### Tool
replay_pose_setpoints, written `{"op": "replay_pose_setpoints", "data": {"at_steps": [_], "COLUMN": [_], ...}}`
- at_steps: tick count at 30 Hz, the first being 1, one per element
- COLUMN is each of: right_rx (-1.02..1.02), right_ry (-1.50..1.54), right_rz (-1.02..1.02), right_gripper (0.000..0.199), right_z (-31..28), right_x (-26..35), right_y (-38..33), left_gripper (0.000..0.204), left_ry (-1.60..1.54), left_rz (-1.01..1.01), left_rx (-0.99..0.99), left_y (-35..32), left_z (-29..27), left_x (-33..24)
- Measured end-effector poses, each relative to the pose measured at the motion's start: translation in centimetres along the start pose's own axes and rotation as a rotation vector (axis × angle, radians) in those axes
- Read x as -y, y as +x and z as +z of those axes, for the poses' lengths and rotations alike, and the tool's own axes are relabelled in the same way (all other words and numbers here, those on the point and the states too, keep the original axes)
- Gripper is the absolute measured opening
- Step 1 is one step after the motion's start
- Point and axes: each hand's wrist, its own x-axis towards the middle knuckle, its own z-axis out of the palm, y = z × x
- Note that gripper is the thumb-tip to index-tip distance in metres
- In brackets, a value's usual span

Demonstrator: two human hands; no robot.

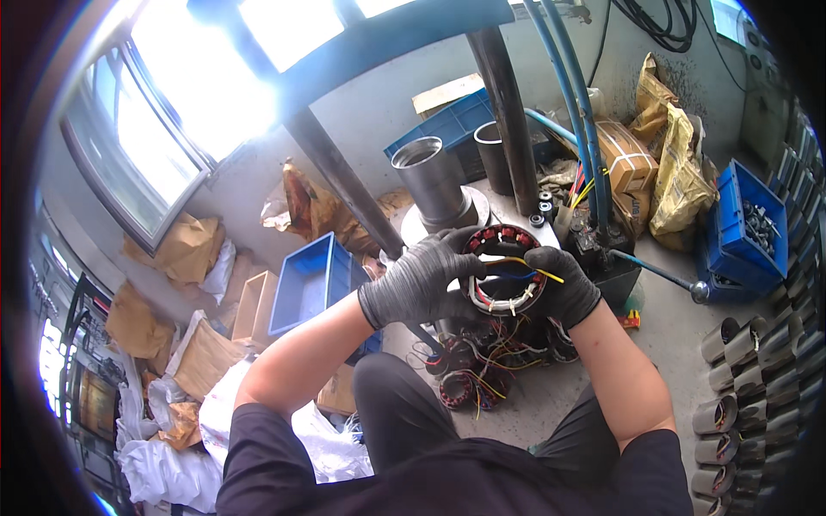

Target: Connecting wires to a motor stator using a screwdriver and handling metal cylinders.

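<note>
The left hand (422, 277), in a dark grey glove, grips the near-side rim of a wound ring (494, 304) with thumb and fingers spread around its left edge. The right hand (570, 288), gloved alike, grasps the ring's right edge, its thumb beside a yellow lead (548, 274) that crosses the opening. The ring is therefore held between the two hands, its opening facing the wearer; red windings show along its upper part and white lacing along its lower part. Directly below the hands, further wound rings (456, 389) lie heaped on the floor (538, 414) with loose coloured leads. Beyond the left hand stands a grey metal cylinder (428, 179). Left of that hand, a blue crate (301, 288) sits tilted in view. Right of the right hand, a lever (656, 267) ends in a ball; farther right are a blue bin (731, 219) containing metal parts and rows of grey sleeves (716, 449).
</note>
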Motion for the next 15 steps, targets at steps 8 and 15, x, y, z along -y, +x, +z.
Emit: {"op": "replay_pose_setpoints", "data": {"at_steps": [8,15], "right_rx": [-0.635,-0.730], "right_ry": [-0.100,0.095], "right_rz": [-0.336,-0.397], "right_gripper": [0.095,0.066], "right_z": [-3.0,-2.4], "right_x": [1.1,3.2], "right_y": [1.0,0.4], "left_gripper": [0.060,0.034], "left_ry": [0.243,-0.623], "left_rz": [-0.246,-0.550], "left_rx": [-0.113,-0.620], "left_y": [0.5,1.6], "left_z": [-2.4,-6.1], "left_x": [4.8,21.7]}}
